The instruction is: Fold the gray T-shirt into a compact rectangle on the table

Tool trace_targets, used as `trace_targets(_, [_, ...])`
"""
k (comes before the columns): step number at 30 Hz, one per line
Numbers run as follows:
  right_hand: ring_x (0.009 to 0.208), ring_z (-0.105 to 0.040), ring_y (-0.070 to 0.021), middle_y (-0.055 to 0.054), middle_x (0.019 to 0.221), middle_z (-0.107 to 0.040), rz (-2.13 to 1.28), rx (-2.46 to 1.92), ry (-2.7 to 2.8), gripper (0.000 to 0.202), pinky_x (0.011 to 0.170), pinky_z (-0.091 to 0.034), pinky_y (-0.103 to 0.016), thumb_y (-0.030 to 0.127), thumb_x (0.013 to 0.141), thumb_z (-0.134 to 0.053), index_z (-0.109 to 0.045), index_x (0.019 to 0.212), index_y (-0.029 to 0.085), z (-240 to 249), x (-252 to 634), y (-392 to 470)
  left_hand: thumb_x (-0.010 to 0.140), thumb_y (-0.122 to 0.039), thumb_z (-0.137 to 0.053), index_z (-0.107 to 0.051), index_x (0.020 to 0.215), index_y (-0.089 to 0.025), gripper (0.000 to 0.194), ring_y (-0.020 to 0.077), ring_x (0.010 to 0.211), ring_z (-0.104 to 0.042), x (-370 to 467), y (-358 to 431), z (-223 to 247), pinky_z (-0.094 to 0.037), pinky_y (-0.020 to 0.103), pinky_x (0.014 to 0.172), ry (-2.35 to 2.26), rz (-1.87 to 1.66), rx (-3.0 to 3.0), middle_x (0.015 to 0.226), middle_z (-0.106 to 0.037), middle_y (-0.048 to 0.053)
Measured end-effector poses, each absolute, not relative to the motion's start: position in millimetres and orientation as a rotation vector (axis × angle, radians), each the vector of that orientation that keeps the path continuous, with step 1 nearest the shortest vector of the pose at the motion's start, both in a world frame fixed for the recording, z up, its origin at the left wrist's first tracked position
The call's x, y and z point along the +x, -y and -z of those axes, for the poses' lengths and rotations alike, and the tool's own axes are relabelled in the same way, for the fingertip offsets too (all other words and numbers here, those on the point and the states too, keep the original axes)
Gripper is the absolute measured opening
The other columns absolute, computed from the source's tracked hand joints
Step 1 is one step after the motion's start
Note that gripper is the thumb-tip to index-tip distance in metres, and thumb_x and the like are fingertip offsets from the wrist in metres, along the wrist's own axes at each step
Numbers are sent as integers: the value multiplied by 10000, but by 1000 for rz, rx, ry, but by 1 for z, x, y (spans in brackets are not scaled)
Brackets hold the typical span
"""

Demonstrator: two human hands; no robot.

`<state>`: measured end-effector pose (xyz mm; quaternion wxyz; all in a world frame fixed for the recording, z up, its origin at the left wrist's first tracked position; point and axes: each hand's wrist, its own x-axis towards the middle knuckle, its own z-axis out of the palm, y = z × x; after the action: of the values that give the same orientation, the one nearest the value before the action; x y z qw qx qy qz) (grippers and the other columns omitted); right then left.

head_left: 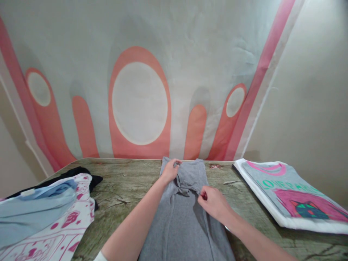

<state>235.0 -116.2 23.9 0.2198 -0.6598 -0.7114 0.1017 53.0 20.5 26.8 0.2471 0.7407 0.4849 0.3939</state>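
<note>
A plain grey shirt [187,232] lies lengthwise in front of me, its sides turned inward into a long, narrow shape. Its far end, near the table's back edge, is bunched and creased. My left hand [170,171] is on the upper left part, fingers curled on the cloth beside a dark fold. Lower down, at the right edge, my right hand [213,203] pinches the fabric between thumb and fingers. The near end of the shirt runs out of view at the bottom.
On the right lies a stack of folded shirts [282,174], a grey one with a pink collar and cat print on top. Loose clothes [67,203] in white-and-pink, light blue and black are heaped at left. The wood-patterned table [122,181] ends at a printed wall [179,72].
</note>
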Motion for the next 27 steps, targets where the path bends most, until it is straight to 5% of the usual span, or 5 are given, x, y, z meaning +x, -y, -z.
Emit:
trace_targets(5, [537, -495, -122, 16, 555, -558, -510, -1688, 1827, 120, 531, -319, -224, 227, 704, -483, -508, 593, 189, -33, 241, 110, 792, -129, -377, -641, 946, -153, 306, 77, 523, -468, 57, -19, -33, -391, 172, 470, -1266, -1016, 1797, 786, -601, 14])
trace_targets(8, [532, -482, -118, 25, 544, -539, -633, -1605, 1781, 128, 537, -341, -222, 243, 700, -479, -502, 588, 185, -32, 240, 108, 786, -125, -377, -642, 959, -151, 318, 56, 471, -419, 57, -19, -32, -343, 144, 408, -1304, -1029, 1728, 786, -604, 11])
trace_targets(13, [538, -482, -118, 20, 557, -551, -638, -1585, 1785, 141, 532, -340, -221, 250, 713, -471, -528, 607, 177, -22, 235, 108, 769, -81, -392, -654, 943, -154, 323, 91, 616, -547, 50, -24, -24, -436, 167, 499, -1453, -993, 1774, 869, -649, 25])
trace_targets(19, [547, -520, -129, 2, 586, -599, -534, -1617, 1844, 156, 539, -336, -227, 260, 745, -480, -562, 641, 178, -18, 234, 111, 716, -5, -413, -679, 841, -150, 327, 126, 858, -601, 43, -33, -15, -451, 228, 811, -1495, -985, 1862, 882, -679, 26])
trace_targets(27, [528, -503, -134, -9, 558, -590, -348, -1612, 2039, 322, 539, -308, -245, 366, 834, -441, -570, 601, 185, -26, 242, 107, 710, -60, -464, -682, 785, -173, 257, 156, 836, -608, 40, -30, -10, -438, 256, 808, -1575, -981, 1978, 844, -684, 13])
